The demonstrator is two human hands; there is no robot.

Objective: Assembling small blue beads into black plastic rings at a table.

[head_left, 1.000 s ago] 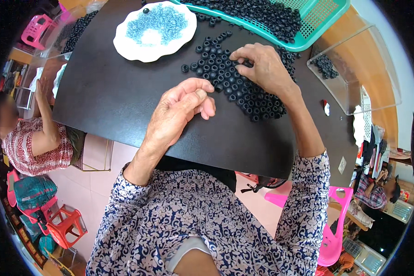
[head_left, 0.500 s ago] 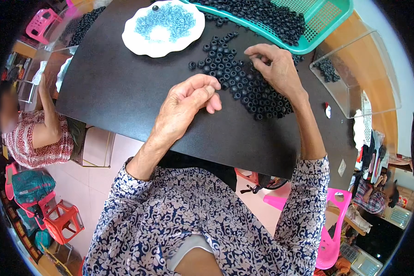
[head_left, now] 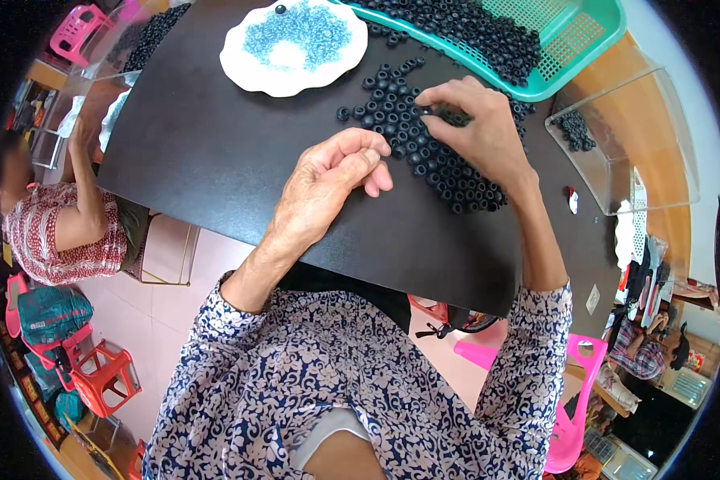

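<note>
Black round pieces with holes, like large beads (head_left: 408, 142), lie in a loose heap on the dark table (head_left: 208, 152). My right hand (head_left: 480, 132) is over this heap, thumb and forefinger parted, with black beads showing in the gap. At the heap's near left edge, my left hand (head_left: 324, 180) is closed, thumb pressed against the forefinger. Whatever it pinches is hidden or too small to name. A white wavy-edged plate (head_left: 240, 76) beyond my left hand bears many tiny clear bluish pieces (head_left: 316, 40) and one black bead (head_left: 281, 10).
A green mesh basket (head_left: 588, 48) full of black beads stands at the far right. Beside it is a clear plastic box (head_left: 648, 144) with some beads in it. A small red-and-white item (head_left: 573, 200) lies on the right. Another person (head_left: 64, 232) sits at the left.
My right hand has shifted slightly left, and its thumb and forefinger have spread apart. My left hand stays pinched in nearly the same place. The whole view has shifted a little.
</note>
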